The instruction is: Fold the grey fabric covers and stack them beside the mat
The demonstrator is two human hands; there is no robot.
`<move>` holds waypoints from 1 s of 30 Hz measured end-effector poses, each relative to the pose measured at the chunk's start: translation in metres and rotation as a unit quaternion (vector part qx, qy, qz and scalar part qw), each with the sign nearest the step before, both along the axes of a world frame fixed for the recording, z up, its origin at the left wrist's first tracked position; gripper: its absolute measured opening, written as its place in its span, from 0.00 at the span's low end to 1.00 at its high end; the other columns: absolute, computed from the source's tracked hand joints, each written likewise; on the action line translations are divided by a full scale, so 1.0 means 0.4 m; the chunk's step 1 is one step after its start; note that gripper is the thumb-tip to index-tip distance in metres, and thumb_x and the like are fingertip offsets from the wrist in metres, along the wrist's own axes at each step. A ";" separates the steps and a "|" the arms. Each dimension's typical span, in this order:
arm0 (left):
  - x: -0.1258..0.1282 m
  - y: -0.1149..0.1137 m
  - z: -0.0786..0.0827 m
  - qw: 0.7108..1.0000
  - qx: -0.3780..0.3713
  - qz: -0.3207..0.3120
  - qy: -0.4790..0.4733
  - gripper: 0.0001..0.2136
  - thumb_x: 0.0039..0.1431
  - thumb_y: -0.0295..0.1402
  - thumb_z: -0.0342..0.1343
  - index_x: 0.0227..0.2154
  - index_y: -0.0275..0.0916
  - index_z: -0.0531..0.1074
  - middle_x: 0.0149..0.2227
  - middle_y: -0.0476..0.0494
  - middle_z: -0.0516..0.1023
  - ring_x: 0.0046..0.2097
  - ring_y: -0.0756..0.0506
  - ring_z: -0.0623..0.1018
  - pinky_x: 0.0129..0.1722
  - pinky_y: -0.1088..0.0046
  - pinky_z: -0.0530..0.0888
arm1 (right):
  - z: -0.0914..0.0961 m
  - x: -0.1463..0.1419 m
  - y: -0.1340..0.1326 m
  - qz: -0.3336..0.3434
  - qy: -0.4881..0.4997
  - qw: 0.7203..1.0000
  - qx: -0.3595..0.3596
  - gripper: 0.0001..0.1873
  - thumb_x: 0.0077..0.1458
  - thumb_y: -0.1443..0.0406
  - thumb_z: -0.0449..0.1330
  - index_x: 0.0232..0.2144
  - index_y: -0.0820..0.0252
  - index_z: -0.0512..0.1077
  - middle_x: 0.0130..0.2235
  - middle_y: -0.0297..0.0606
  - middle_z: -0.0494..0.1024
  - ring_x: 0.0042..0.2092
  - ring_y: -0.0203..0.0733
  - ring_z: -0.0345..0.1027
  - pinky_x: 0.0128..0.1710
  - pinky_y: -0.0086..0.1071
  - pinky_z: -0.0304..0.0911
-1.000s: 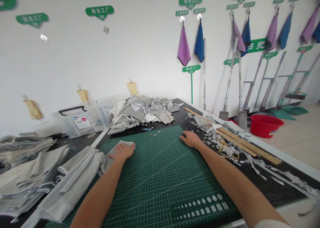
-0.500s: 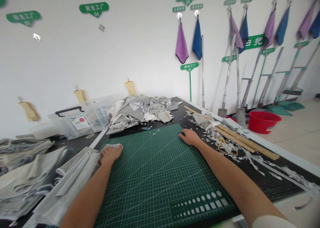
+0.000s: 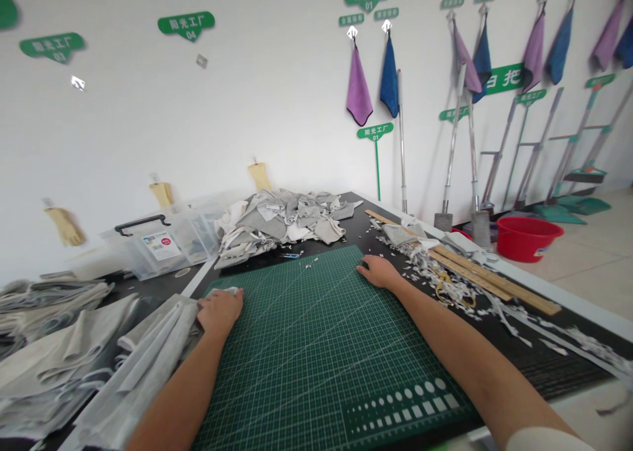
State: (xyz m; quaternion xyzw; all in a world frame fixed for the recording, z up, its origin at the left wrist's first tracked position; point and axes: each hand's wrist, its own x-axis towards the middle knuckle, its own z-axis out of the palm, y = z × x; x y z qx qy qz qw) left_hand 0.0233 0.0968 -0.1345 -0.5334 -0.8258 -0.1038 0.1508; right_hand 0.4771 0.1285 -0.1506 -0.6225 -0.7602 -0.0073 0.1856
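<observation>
Cutting mat sits front and center on the black tabletop, and the left hand lies open, palm-down, at its near-left edge, on a bit of pale cloth right beside folded grey fabric. The right hand rests open and empty at the mat's far-right edge. Past the mat there's a heap of grey offcuts next to a clear plastic box, while gold-handled scissors and a wooden ruler lie among white scraps on the right.
</observation>
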 end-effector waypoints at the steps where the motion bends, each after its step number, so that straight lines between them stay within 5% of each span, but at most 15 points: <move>1: 0.012 -0.001 -0.001 1.000 0.020 -0.009 0.019 0.32 0.57 0.50 0.37 0.45 0.23 0.69 0.45 0.17 0.70 0.53 0.25 0.64 0.42 0.48 0.63 | 0.002 0.000 -0.001 0.000 0.000 1.000 0.000 0.25 0.57 0.51 0.46 0.44 0.62 0.70 0.46 0.47 0.73 0.48 0.47 0.66 0.48 0.34 0.56; 9: 0.059 0.102 0.002 0.990 -0.047 -0.134 -0.010 0.26 0.54 0.51 0.44 0.39 0.30 0.72 0.43 0.27 0.73 0.54 0.31 0.65 0.48 0.55 0.63 | 0.003 0.000 -0.002 0.004 0.001 1.000 0.007 0.25 0.57 0.51 0.46 0.43 0.63 0.71 0.45 0.48 0.74 0.47 0.49 0.67 0.46 0.35 0.57; 14: 0.056 0.214 -0.019 0.990 -0.067 -0.111 -0.051 0.26 0.55 0.50 0.42 0.40 0.30 0.72 0.46 0.24 0.71 0.50 0.30 0.69 0.45 0.55 0.65 | -0.009 0.003 0.012 0.011 0.009 1.000 0.002 0.25 0.57 0.52 0.47 0.45 0.64 0.70 0.50 0.49 0.71 0.51 0.50 0.63 0.51 0.36 0.54; 20: 0.038 0.329 -0.038 0.991 -0.052 -0.089 -0.084 0.31 0.54 0.52 0.42 0.52 0.32 0.63 0.54 0.25 0.62 0.56 0.31 0.63 0.51 0.56 0.61 | -0.026 0.012 0.031 0.016 0.017 1.000 0.002 0.26 0.57 0.51 0.47 0.46 0.64 0.70 0.52 0.48 0.70 0.55 0.49 0.60 0.55 0.37 0.51; 24: 0.021 0.377 -0.046 0.991 -0.035 -0.064 -0.113 0.37 0.54 0.55 0.40 0.59 0.33 0.51 0.57 0.23 0.58 0.56 0.31 0.63 0.51 0.54 0.60 | -0.028 0.012 0.034 0.016 0.011 1.000 0.011 0.27 0.57 0.51 0.47 0.46 0.65 0.70 0.52 0.49 0.70 0.55 0.49 0.60 0.55 0.37 0.51; 30: 0.001 0.425 -0.048 0.988 -0.041 -0.059 -0.137 0.37 0.53 0.57 0.40 0.60 0.38 0.48 0.58 0.27 0.57 0.56 0.31 0.63 0.50 0.53 0.61 | -0.019 0.008 0.028 0.008 0.014 1.000 -0.009 0.27 0.57 0.51 0.48 0.48 0.64 0.69 0.54 0.49 0.68 0.56 0.50 0.58 0.57 0.38 0.49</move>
